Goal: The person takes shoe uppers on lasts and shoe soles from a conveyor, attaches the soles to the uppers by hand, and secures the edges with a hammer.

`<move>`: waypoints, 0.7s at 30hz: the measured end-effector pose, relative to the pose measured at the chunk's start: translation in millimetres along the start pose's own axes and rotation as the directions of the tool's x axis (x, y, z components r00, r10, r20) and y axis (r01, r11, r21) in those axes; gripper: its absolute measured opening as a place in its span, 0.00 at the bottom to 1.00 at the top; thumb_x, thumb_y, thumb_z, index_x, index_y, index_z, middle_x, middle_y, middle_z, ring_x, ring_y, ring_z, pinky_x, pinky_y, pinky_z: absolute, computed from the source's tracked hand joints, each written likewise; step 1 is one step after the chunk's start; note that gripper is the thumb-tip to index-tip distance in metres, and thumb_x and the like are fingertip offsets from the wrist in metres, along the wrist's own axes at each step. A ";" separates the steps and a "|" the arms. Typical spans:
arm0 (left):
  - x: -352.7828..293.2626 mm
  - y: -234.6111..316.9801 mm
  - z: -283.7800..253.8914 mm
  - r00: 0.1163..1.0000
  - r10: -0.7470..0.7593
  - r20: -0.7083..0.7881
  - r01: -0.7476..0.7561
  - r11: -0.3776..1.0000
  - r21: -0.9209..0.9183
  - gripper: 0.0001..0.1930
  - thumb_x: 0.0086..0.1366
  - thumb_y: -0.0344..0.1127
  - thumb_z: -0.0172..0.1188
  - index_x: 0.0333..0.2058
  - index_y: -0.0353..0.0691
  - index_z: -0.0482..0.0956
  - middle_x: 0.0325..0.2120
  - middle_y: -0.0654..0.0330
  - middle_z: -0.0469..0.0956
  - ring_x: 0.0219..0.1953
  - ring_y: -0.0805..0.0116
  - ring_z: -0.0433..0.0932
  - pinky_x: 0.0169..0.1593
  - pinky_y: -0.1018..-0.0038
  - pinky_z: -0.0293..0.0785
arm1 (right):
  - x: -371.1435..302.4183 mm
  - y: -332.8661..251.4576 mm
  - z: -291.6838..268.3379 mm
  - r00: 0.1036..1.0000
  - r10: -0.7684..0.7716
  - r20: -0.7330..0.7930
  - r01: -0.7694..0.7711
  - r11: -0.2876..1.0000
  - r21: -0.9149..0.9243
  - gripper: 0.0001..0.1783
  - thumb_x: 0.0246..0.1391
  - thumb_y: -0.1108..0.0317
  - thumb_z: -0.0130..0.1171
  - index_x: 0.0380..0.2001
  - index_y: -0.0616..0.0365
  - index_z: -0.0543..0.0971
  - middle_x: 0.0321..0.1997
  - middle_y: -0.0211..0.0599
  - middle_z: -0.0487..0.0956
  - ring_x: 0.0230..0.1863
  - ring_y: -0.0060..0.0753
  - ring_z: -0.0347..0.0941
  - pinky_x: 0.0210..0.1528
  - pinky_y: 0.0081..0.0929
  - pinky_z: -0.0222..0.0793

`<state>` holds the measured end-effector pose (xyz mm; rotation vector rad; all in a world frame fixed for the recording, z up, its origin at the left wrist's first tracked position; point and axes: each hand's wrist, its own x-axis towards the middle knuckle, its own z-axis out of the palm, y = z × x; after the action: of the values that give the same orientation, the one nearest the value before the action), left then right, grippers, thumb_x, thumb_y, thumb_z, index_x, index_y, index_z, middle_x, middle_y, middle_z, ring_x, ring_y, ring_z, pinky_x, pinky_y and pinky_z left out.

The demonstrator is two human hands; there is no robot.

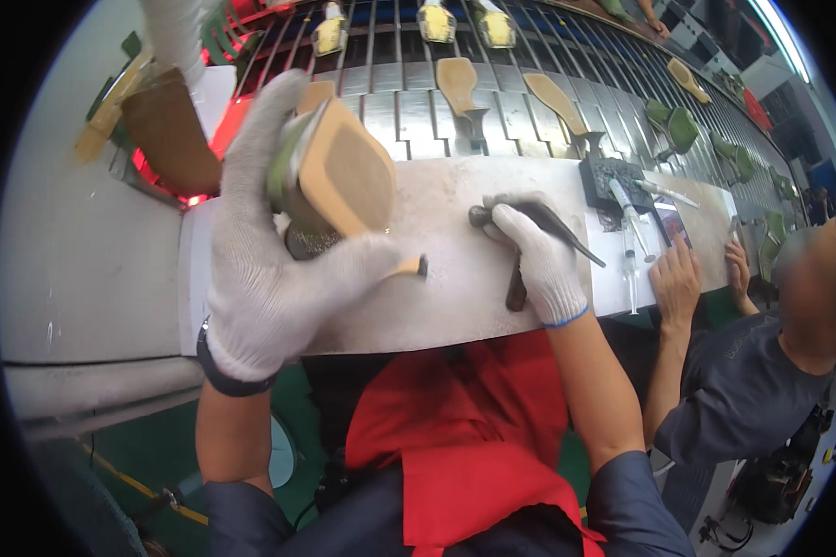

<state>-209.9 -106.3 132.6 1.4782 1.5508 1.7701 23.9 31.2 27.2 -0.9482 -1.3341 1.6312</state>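
Observation:
My left hand [269,269], in a white knit glove, is closed round a shoe with its tan sole [348,167] turned up. A strip of green upper [288,162] shows along the shoe's left side, and a thin heel end with a dark tip [422,265] sticks out past my thumb. My right hand [541,255], gloved too, grips a dark cobbler's hammer [567,234]. Its round face points left toward the shoe and its long tapered end points right; part of the handle shows below my fingers. Hammer and shoe are apart. Both are above a pale worktable [455,306].
Beyond the table runs a slatted metal conveyor [418,121] carrying tan soles [457,85] and green shoe parts [673,125]. A black block [613,176], syringes [630,223] and a phone [669,221] lie at the right, where a co-worker's hand [676,278] rests. A brown piece [172,130] stands left.

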 end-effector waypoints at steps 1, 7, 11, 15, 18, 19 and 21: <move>-0.8 13.1 -3.2 1.000 0.009 -0.004 -0.009 0.998 -0.069 0.44 0.55 0.28 0.72 0.72 0.29 0.67 0.63 0.47 0.78 0.58 0.57 0.84 0.62 0.59 0.81 | -2.4 2.2 -0.7 1.000 0.025 0.018 -0.025 0.999 -0.032 0.12 0.73 0.70 0.59 0.51 0.67 0.82 0.49 0.45 0.88 0.52 0.34 0.85 0.59 0.31 0.80; -21.0 27.4 9.2 0.902 0.217 0.373 -0.286 0.948 0.141 0.39 0.53 0.28 0.71 0.66 0.33 0.69 0.60 0.48 0.78 0.64 0.55 0.79 0.70 0.60 0.72 | -36.2 -25.3 20.8 0.981 -0.059 0.186 0.107 0.960 -0.258 0.14 0.70 0.64 0.66 0.50 0.63 0.87 0.46 0.37 0.89 0.48 0.27 0.83 0.55 0.31 0.78; -28.4 28.3 12.0 0.913 0.236 0.332 -0.285 0.952 0.107 0.39 0.53 0.27 0.71 0.66 0.32 0.70 0.59 0.48 0.79 0.62 0.53 0.80 0.69 0.62 0.74 | -110.1 -126.3 29.3 0.915 -0.305 0.264 0.370 0.897 -0.244 0.20 0.69 0.73 0.58 0.59 0.75 0.77 0.61 0.61 0.83 0.62 0.51 0.84 0.70 0.44 0.76; -31.0 27.6 26.0 0.918 0.280 0.281 -0.326 0.936 0.132 0.41 0.52 0.30 0.77 0.65 0.32 0.71 0.58 0.47 0.80 0.62 0.50 0.82 0.68 0.61 0.75 | -124.2 -166.8 38.6 0.764 -0.355 0.538 0.501 0.852 -0.150 0.21 0.58 0.72 0.75 0.53 0.66 0.81 0.59 0.60 0.85 0.61 0.54 0.84 0.67 0.49 0.78; -34.3 30.7 23.7 0.904 0.299 0.305 -0.355 0.923 0.149 0.44 0.50 0.34 0.82 0.65 0.31 0.72 0.59 0.45 0.79 0.61 0.45 0.81 0.68 0.57 0.75 | -124.2 -184.2 45.0 0.837 -0.231 0.496 0.419 0.853 -0.310 0.23 0.48 0.69 0.84 0.45 0.62 0.84 0.54 0.58 0.87 0.58 0.53 0.86 0.65 0.50 0.80; -37.2 30.6 22.6 0.894 0.292 0.338 -0.360 0.920 0.156 0.44 0.50 0.34 0.82 0.65 0.31 0.71 0.59 0.44 0.79 0.61 0.44 0.81 0.68 0.56 0.75 | -123.0 -190.4 46.4 0.868 -0.191 0.458 0.368 0.867 -0.336 0.23 0.46 0.69 0.85 0.43 0.61 0.85 0.53 0.56 0.88 0.58 0.51 0.86 0.64 0.49 0.80; -41.1 25.8 21.6 0.876 0.314 0.366 -0.380 0.917 0.123 0.45 0.52 0.34 0.81 0.67 0.29 0.69 0.61 0.42 0.77 0.62 0.39 0.80 0.69 0.52 0.73 | -114.9 -188.6 42.5 0.889 -0.209 0.407 0.368 0.855 -0.365 0.25 0.45 0.69 0.86 0.47 0.62 0.86 0.52 0.52 0.88 0.56 0.46 0.86 0.64 0.47 0.81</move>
<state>-166.5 -137.0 133.2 2.1459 1.3679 1.4549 53.7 -68.4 226.6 -0.6583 -2.0482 1.3256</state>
